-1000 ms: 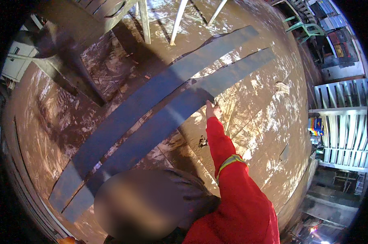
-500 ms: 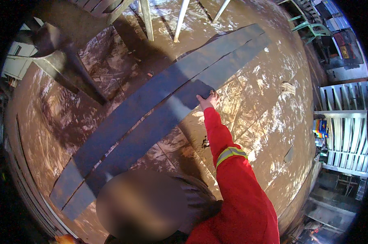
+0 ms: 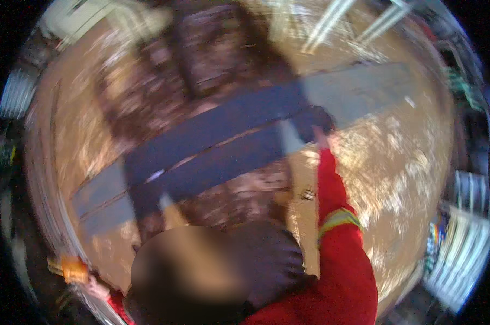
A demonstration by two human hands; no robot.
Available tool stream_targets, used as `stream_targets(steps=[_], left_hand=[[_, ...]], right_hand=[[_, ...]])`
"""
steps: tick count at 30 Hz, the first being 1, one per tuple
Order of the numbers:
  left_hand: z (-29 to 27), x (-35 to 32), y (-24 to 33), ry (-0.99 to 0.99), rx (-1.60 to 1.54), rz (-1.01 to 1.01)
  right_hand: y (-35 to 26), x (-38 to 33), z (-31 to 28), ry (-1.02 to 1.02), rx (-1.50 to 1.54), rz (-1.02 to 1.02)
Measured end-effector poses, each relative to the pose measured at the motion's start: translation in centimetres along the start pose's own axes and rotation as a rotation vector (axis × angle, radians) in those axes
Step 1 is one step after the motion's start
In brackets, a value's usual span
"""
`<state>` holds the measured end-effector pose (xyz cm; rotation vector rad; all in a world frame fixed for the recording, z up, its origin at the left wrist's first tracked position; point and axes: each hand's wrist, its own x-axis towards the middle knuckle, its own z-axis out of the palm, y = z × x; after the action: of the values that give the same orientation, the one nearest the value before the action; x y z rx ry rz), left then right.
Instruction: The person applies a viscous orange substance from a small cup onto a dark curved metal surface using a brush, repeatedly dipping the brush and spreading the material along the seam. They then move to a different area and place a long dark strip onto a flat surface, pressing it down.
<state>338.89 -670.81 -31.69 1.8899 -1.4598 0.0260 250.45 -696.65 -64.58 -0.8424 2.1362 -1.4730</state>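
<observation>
Two long grey boards lie side by side, a narrow gap between them: a far board (image 3: 218, 115) and a near board (image 3: 223, 160). My right hand (image 3: 324, 136), in a red sleeve with a reflective band, is at the near board's outer edge, right of the middle. Its thumb and fingers look spread, though motion smears them. Low at the left, my left hand (image 3: 97, 288) is closed on an orange tool (image 3: 74, 269) whose exact kind is too blurred to tell. A rounded blurred patch hides part of the bottom middle.
Brown, muddy-looking floor (image 3: 386, 179) surrounds the boards, with bright light patches and dark shadows. Pale furniture legs (image 3: 327, 27) stand beyond the boards at the upper right. A white slatted rack (image 3: 462, 254) is at the right rim, and a pale cabinet (image 3: 93, 19) at the upper left.
The view has swung, so the boards now lie flatter across it. My left hand has come into view with the orange tool. My right hand stays at the same spot on the near board.
</observation>
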Motion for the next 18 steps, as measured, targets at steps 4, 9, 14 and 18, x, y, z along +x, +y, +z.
stream_targets(steps=[4,9,14,18], left_hand=[[3.6,0.9,7.0,0.215,-0.246,-0.376],[1.7,0.7,8.4,0.435,-0.505,-0.379],[-0.8,-2.5,3.3,0.539,-0.567,-0.478],[-1.2,-3.2,-2.1,0.588,-0.608,-0.486]], right_hand=[[-0.6,-4.3,-3.1,-0.005,-0.24,0.07],[-9.0,-8.6,6.8,-0.324,-0.709,-0.736],[-27.9,-20.5,16.2,-0.926,-0.606,-1.194],[-39.1,-29.8,22.9,-1.232,-0.62,-1.442]])
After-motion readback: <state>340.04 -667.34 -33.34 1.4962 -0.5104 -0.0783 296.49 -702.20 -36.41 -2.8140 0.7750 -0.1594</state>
